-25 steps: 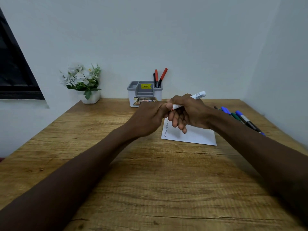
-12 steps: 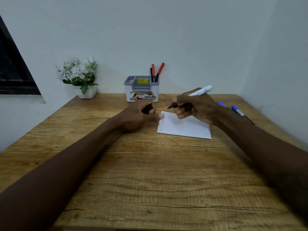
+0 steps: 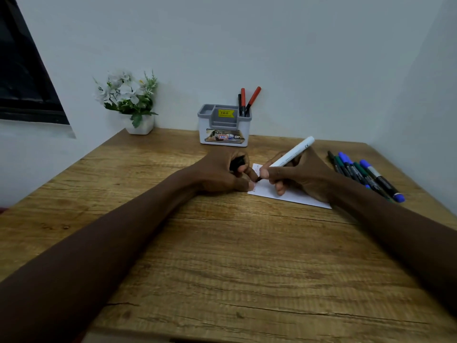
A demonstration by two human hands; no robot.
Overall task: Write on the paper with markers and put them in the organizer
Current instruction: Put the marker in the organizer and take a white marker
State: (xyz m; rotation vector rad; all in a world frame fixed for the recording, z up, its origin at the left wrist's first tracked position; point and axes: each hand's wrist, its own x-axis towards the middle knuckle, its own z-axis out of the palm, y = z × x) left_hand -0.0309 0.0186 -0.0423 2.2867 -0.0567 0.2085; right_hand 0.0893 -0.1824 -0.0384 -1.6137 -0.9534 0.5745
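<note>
The wooden counter (image 3: 222, 256) carries everything. At its far edge, against the wall, a white pot of flowers (image 3: 128, 100) stands on the left. The grey-and-white organizer (image 3: 223, 129) stands near the middle, with red-capped markers (image 3: 247, 101) upright in its right rear compartment. The white paper (image 3: 291, 195) lies in front of the organizer, a little to the right. The right hand (image 3: 296, 177) rests on the paper and grips a white marker (image 3: 293, 152), whose dark tip is down at the paper's left part. The left hand (image 3: 220, 174), just beside it, curls round a black cap (image 3: 237, 162), with fingertips at the paper's left edge. Several blue and green markers (image 3: 363, 175) lie on the counter right of the paper.
</note>
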